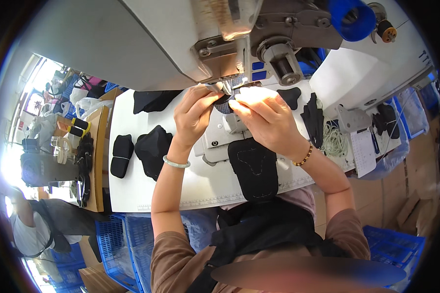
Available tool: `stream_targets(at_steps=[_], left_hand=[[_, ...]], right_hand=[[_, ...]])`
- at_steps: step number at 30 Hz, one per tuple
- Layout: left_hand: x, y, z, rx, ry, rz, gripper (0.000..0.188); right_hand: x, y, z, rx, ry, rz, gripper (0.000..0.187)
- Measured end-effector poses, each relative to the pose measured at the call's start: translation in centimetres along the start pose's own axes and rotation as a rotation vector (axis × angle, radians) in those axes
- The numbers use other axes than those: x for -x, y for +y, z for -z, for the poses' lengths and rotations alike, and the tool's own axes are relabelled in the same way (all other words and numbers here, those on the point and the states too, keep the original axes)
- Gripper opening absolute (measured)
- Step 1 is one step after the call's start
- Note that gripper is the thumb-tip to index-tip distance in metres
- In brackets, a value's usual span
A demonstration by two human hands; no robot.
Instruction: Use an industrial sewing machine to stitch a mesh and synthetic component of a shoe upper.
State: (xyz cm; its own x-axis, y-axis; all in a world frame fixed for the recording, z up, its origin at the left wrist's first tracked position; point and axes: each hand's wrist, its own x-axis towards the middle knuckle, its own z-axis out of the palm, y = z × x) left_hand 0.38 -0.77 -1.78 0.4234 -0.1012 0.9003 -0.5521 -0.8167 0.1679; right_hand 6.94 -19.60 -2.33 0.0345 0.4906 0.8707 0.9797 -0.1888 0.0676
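Observation:
Both hands are raised at the needle area of an industrial sewing machine (215, 63). My left hand (193, 115), a pale bangle at its wrist, pinches the left edge of a small dark fabric piece (223, 106) beside the metal presser foot. From the other side my right hand (271, 119), with a beaded bracelet, closes its thumb and fingers on the same piece. Bright light washes out the right fingertips. Below the hands, a larger black fabric panel (253, 171) with a pale stitched outline lies over the table's near edge.
On the white table (190, 190) lie a tied black bundle (121, 156), a black stack (154, 152) and black strips (313, 119). Pale cord (333, 139) is heaped at right. Blue crates (115, 249) stand below left. Another person (39, 224) sits at far left.

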Motion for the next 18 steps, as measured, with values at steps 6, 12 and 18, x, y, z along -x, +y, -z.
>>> stream_targets(at_steps=[6, 12, 18], left_hand=[[0.1, -0.3, 0.0, -0.141, -0.004, -0.131, 0.030], [0.3, 0.1, 0.1, 0.138, 0.017, 0.258, 0.034], [-1.4, 0.8, 1.9, -0.095, -0.144, -0.047, 0.030]], right_hand=[[0.0, 0.6, -0.4, -0.082, 0.075, -0.063, 0.029], [-0.1, 0.7, -0.1, -0.154, 0.099, -0.065, 0.029], [0.0, 1.2, -0.1, -0.201, 0.114, -0.059, 0.032]])
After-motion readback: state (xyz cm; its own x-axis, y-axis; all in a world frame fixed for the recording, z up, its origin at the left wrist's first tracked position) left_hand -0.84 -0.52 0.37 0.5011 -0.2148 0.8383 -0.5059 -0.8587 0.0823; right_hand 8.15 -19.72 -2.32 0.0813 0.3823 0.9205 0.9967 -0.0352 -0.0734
